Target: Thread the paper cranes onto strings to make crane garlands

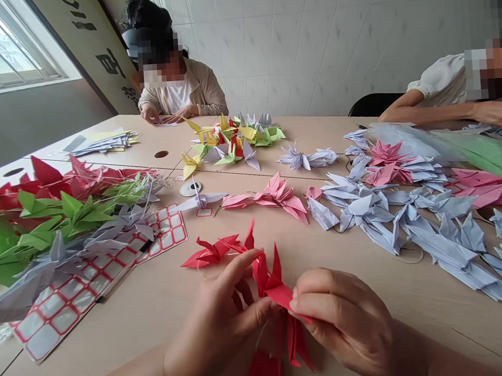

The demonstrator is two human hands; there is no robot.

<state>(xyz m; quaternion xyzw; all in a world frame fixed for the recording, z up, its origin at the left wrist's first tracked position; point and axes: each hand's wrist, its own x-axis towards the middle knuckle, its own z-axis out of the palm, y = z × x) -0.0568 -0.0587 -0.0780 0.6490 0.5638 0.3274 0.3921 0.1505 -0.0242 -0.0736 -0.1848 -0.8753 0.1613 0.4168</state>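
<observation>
Pinching red paper crane, left hand and right hand both; more red cranes just beyond left hand.

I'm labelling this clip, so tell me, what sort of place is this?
Probably an indoor craft workroom: heaps of folded paper birds spread over a wide table, a person in a beige jacket sits at its far side, and a tiled wall stands behind.

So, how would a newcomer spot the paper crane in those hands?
Start at the big wood-toned table and look to its near side. There, between the left hand and the right hand, is a red origami crane. Unlike a similar red crane lying just beyond them, it is pinched by both hands.
</observation>
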